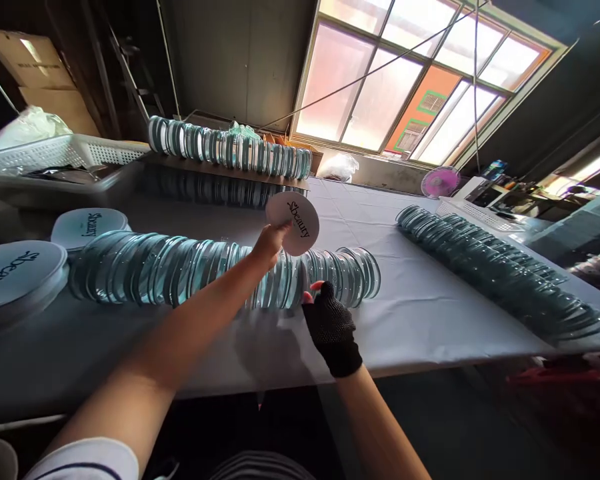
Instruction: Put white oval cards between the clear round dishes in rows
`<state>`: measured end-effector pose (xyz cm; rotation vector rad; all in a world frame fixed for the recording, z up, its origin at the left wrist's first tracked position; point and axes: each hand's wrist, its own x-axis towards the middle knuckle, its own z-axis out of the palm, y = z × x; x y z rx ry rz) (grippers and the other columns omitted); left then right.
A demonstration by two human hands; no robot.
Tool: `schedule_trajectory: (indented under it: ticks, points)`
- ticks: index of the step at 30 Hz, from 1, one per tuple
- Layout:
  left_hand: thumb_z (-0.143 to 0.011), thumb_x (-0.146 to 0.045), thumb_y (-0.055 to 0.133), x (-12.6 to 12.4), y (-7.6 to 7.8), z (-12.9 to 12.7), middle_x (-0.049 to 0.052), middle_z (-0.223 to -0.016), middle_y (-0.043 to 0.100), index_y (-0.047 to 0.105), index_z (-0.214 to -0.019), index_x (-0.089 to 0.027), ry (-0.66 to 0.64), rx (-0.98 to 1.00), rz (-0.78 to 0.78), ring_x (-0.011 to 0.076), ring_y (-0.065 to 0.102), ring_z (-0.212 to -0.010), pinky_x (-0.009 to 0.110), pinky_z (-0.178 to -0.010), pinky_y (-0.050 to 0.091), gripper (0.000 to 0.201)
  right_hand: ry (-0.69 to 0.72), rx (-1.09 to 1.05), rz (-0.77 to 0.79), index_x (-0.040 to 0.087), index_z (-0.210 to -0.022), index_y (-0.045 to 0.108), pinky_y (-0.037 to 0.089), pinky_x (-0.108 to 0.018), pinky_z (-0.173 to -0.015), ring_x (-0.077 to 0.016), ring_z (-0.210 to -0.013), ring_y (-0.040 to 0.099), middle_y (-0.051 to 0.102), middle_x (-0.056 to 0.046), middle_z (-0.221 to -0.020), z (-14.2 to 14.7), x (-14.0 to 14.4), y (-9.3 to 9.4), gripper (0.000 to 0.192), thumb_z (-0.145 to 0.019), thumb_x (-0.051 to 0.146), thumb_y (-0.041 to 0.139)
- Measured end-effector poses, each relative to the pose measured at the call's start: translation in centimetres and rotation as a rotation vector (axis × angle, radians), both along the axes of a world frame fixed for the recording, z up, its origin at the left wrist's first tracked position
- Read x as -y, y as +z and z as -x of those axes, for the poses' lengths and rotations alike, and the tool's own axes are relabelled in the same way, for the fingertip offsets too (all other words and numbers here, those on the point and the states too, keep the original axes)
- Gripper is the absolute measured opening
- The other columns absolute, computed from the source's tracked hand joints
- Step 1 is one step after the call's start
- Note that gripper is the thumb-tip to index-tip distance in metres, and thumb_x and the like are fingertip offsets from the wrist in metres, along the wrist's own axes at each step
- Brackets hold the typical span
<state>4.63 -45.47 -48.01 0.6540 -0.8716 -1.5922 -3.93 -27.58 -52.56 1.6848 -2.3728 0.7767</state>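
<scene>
My left hand (pixel 271 245) grips the edge of a round white card (pixel 296 223) printed with black "beauty" lettering and holds it above a row of clear round plastic containers (pixel 180 267). The containers stand on edge, packed side by side across the table. In a black fingerless glove, my right hand (pixel 330 327) is at the near side of this row, its fingers curled and its thumb and forefinger at the rim of one container. To the left, similar white cards lie in a larger stack (pixel 23 273) and a second stack (pixel 90 223) behind it.
A further row of clear containers (pixel 230 150) lies on cardboard at the back, and more rows (pixel 500 273) run along the right. The white plastic basket (pixel 125 150) stands back left. A pink fan (pixel 440 181) is near the window. The white-covered table (pixel 405 320) has its edge before me.
</scene>
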Motion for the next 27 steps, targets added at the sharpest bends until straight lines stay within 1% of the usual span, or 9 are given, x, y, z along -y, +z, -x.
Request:
schedule_trajectory:
  ticks: [4, 9, 13, 15, 18, 20, 22, 25, 27]
  points:
    - [-0.062, -0.030, 0.082, 0.1, 0.0, 0.2, 0.010, -0.105, 0.074, 0.073, -0.094, -0.016, -0.006, -0.006, -0.004, 0.0293, 0.062, -0.111, 0.044, -0.100, 0.045, 0.036, -0.018, 0.046, 0.082, 0.017, -0.098, 0.058, 0.035, -0.023, -0.057, -0.0154, -0.067, 0.064, 0.069, -0.006, -0.083, 0.8, 0.0, -0.7, 0.021, -0.095, 0.029, 0.041]
    - [-0.066, -0.028, 0.081, 0.2, 0.0, 0.1, 0.009, -0.103, 0.074, 0.071, -0.100, -0.017, 0.000, 0.008, -0.028, 0.0282, 0.063, -0.109, 0.045, -0.100, 0.045, 0.037, 0.061, -0.090, -0.036, 0.015, -0.095, 0.060, 0.033, -0.024, -0.057, -0.0142, -0.067, 0.062, 0.068, -0.006, -0.077, 0.4, 2.0, -0.7, 0.022, -0.097, 0.023, 0.040]
    - [-0.067, -0.029, 0.081, 0.1, 0.1, 0.1, 0.009, -0.104, 0.074, 0.070, -0.106, -0.017, 0.007, -0.006, -0.024, 0.0277, 0.063, -0.110, 0.045, -0.100, 0.045, 0.042, 0.078, -0.193, -0.132, 0.016, -0.094, 0.062, 0.034, -0.024, -0.059, -0.0158, -0.070, 0.063, 0.068, -0.009, -0.077, 0.6, 1.8, -0.9, 0.029, -0.099, 0.026, 0.035]
    - [-0.067, -0.029, 0.082, -0.1, 0.1, 0.3, 0.008, -0.103, 0.075, 0.070, -0.106, -0.017, 0.026, -0.036, -0.031, 0.0270, 0.063, -0.111, 0.043, -0.101, 0.046, 0.042, 0.161, -0.004, -0.204, 0.016, -0.095, 0.061, 0.036, -0.022, -0.059, -0.0145, -0.068, 0.062, 0.069, -0.008, -0.079, 1.2, 1.4, -0.9, 0.026, -0.097, 0.025, 0.036]
    - [-0.069, -0.026, 0.080, -0.9, 0.1, 1.2, 0.007, -0.100, 0.075, 0.071, -0.102, -0.017, 0.048, -0.061, -0.062, 0.0260, 0.063, -0.111, 0.041, -0.100, 0.046, 0.035, 0.332, 0.667, -0.300, 0.018, -0.107, 0.053, 0.036, -0.020, -0.049, -0.0113, -0.050, 0.054, 0.068, -0.003, -0.078, 2.3, 1.3, -1.0, 0.023, -0.091, 0.030, 0.041]
    - [-0.072, -0.025, 0.077, -1.6, 0.0, 2.2, 0.006, -0.095, 0.075, 0.072, -0.097, -0.015, 0.046, -0.050, -0.065, 0.0256, 0.064, -0.110, 0.040, -0.100, 0.046, 0.027, 0.413, 1.100, -0.272, 0.018, -0.106, 0.052, 0.032, -0.021, -0.042, -0.0105, -0.041, 0.044, 0.063, 0.001, -0.068, 3.1, 1.5, -0.8, 0.029, -0.091, 0.038, 0.038]
    - [-0.075, -0.025, 0.074, -2.4, -0.2, 3.3, 0.006, -0.090, 0.075, 0.073, -0.091, -0.014, 0.054, -0.029, -0.033, 0.0256, 0.064, -0.108, 0.039, -0.099, 0.046, 0.020, 0.444, 1.360, -0.213, 0.017, -0.097, 0.054, 0.029, -0.021, -0.040, -0.0099, -0.038, 0.034, 0.048, 0.005, -0.054, 4.1, 1.8, -0.5, 0.035, -0.093, 0.044, 0.032]
    - [-0.077, -0.026, 0.072, -3.0, -0.3, 4.6, 0.007, -0.086, 0.074, 0.072, -0.086, -0.014, 0.114, -0.001, 0.005, 0.0265, 0.063, -0.108, 0.037, -0.098, 0.046, 0.015, 0.452, 1.414, -0.238, 0.016, -0.096, 0.058, 0.027, -0.021, -0.039, -0.0097, -0.037, 0.027, 0.031, 0.010, -0.047, 5.6, 1.7, 0.3, 0.037, -0.094, 0.042, 0.031]
    - [-0.078, -0.028, 0.071, -3.2, -0.1, 5.0, 0.008, -0.088, 0.074, 0.072, -0.086, -0.013, 0.160, 0.003, 0.015, 0.0272, 0.063, -0.109, 0.037, -0.097, 0.046, 0.016, 0.456, 1.229, -0.318, 0.014, -0.100, 0.060, 0.029, -0.022, -0.040, -0.0097, -0.037, 0.033, 0.037, 0.009, -0.048, 6.8, 1.3, 1.3, 0.038, -0.093, 0.044, 0.039]
